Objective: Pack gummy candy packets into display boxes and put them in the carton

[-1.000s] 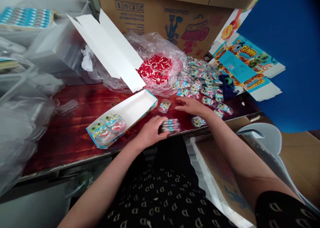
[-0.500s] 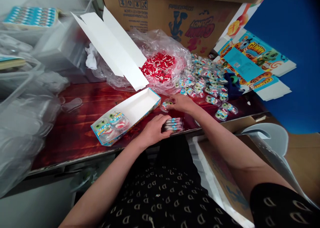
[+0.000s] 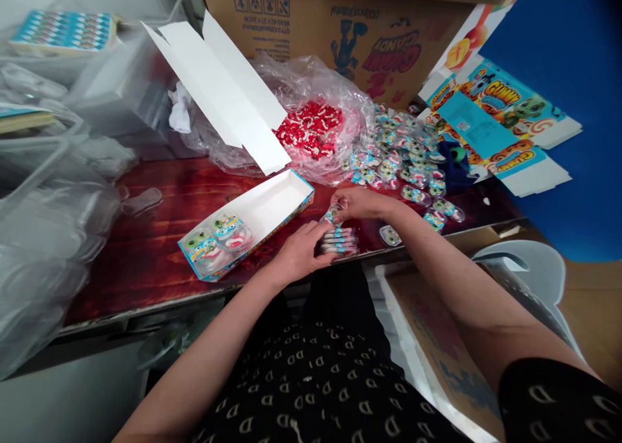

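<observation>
My left hand (image 3: 305, 249) curls around the left end of a stack of candy packs (image 3: 340, 241) standing near the table's front edge. Just above that stack, my right hand (image 3: 357, 204) pinches one clear candy pack (image 3: 334, 212), tilted up between thumb and fingers. To the left lies a long open display box (image 3: 279, 203), white inside with blue edges. Packs with green and red-and-white contents (image 3: 232, 231) fill its near left end. Another single pack (image 3: 389, 236) rests on the table beneath my right forearm.
A heap of candy packs (image 3: 411, 148) spreads at the back right. Beside it a clear bag holds red and white gummies (image 3: 311, 129). Behind stands a large cardboard box (image 3: 311, 35). Plastic tubs and clear trays (image 3: 43, 255) crowd the left; a flattened printed carton (image 3: 486, 119) leans right.
My right hand has lifted the single pack off the table and brought it, tilted, toward the stack. My left hand stays at the stack's left end.
</observation>
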The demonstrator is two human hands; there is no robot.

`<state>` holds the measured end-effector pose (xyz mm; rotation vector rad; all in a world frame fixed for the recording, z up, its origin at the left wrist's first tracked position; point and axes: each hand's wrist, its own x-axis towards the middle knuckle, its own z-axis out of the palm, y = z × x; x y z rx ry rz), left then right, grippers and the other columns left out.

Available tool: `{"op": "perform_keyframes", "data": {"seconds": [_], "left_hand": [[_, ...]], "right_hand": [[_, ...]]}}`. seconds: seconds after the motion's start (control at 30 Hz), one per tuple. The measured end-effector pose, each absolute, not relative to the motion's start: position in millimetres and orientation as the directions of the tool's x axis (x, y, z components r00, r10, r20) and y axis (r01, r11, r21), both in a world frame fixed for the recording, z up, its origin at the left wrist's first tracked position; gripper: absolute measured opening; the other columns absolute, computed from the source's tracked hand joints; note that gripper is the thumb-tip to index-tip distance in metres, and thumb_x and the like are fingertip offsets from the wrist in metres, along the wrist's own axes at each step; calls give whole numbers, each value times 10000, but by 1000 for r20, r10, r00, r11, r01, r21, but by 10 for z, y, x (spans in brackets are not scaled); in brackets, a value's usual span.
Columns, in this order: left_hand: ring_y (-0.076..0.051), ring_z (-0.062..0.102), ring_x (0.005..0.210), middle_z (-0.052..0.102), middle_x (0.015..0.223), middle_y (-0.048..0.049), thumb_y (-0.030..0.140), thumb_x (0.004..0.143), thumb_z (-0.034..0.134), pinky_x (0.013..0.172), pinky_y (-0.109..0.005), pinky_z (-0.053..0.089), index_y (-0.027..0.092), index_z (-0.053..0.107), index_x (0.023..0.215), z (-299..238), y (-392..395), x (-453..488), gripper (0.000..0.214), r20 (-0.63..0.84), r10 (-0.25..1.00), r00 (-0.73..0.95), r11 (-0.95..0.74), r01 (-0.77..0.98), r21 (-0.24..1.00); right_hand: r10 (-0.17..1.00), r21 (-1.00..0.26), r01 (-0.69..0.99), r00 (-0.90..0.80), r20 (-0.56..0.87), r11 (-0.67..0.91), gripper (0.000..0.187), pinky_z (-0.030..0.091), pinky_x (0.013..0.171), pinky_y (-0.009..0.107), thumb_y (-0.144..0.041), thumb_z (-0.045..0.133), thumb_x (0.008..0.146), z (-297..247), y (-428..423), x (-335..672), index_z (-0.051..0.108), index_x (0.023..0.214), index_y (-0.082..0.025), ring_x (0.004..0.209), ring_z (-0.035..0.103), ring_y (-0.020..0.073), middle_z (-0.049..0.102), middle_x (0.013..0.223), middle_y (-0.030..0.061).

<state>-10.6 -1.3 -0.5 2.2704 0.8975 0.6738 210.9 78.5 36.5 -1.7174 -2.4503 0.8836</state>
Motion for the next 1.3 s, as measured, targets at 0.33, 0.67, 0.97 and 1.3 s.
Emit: {"op": "perform_keyframes", "data": {"seconds": [0.33, 0.67, 0.97, 1.3], "left_hand": [[-335, 408, 1384, 287, 1558, -186, 233, 763, 720, 1127, -510, 396, 186, 561, 1213, -26, -23, -101, 480, 286, 737, 613, -613, 426, 665], [-238, 605, 1169, 630, 1273, -87, 238, 785, 685, 1038, -443, 487, 218, 526, 1253, -24, 11, -113, 495, 267, 719, 642, -606, 389, 694], [-270, 502, 1316, 525, 1419, -136, 245, 876, 579, 1111, -454, 428, 178, 429, 1380, 58, -100, -132, 530, 207, 691, 693, -622, 423, 658], [-337, 357, 1439, 312, 1561, -257, 188, 879, 564, 1162, -500, 394, 50, 291, 1484, 443, -468, -256, 678, 203, 746, 634, -610, 530, 588]], "right_hand": [[918, -870, 482, -384, -100, 107, 240, 519, 847, 330, -353, 620, 820, 247, 245, 2272, 699, 1012, -233, 868, 661, 161, 730, 969, 26], [845, -521, 769, -511, -155, 369, 412, 472, 998, 427, -457, 560, 899, 640, -46, 2124, 675, 1209, -213, 1123, 630, 275, 694, 1215, 96], [849, -154, 849, -522, -87, 506, 435, 486, 926, 467, -417, 616, 849, 446, -264, 1922, 587, 1174, -130, 1067, 624, 343, 668, 1145, 185], [882, -249, 858, -470, -26, 449, 430, 533, 827, 467, -355, 584, 770, 388, -212, 1916, 606, 1178, -218, 935, 687, 353, 711, 1068, 170]]}}
